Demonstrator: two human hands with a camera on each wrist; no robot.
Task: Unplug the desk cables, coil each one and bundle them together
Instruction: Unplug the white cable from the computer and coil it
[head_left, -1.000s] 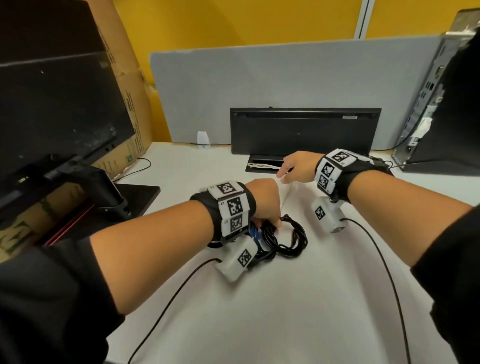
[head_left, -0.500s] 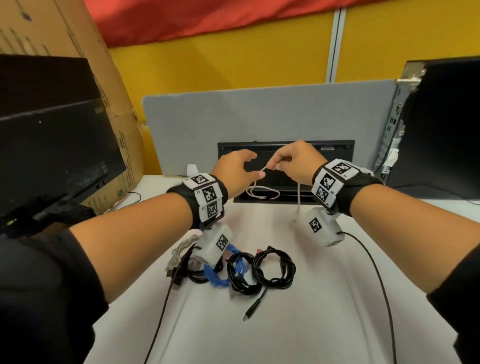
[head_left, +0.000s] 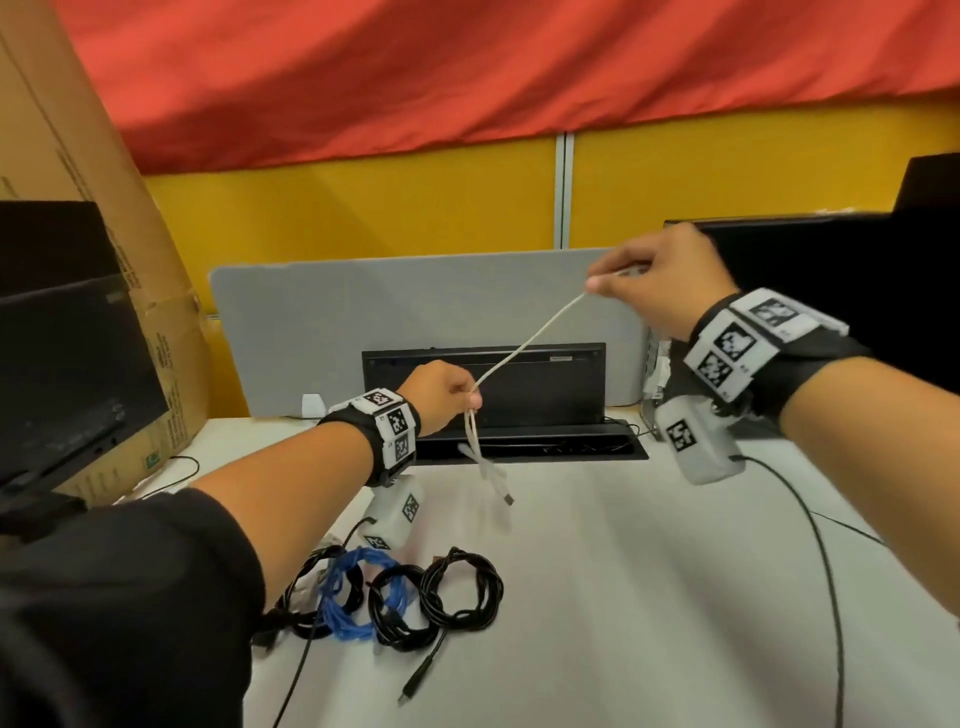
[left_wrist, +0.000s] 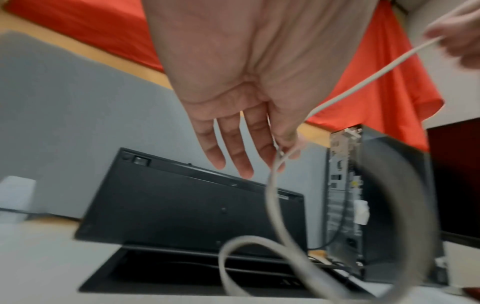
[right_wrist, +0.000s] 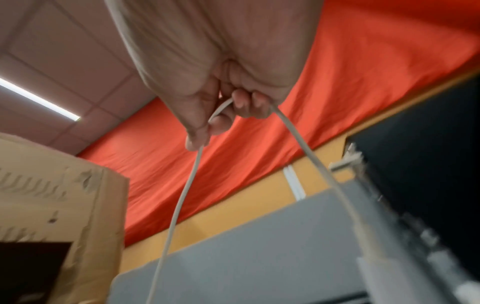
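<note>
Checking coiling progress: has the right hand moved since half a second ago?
Yes. The right hand has drawn up and to the right, away from the upright black panel it was in front of, stretching the white cable from the left hand.

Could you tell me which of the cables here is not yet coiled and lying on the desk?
The white cable: it is stretched in the air between the left hand and right hand, while the blue coil and black coils lie wound on the desk.

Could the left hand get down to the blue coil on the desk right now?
Probably not yet. The left hand is raised and pinching the white cable, which the right hand pulls taut. The blue coil lies uncovered on the desk below the forearm, so the path looks free once the cable is released.
</note>
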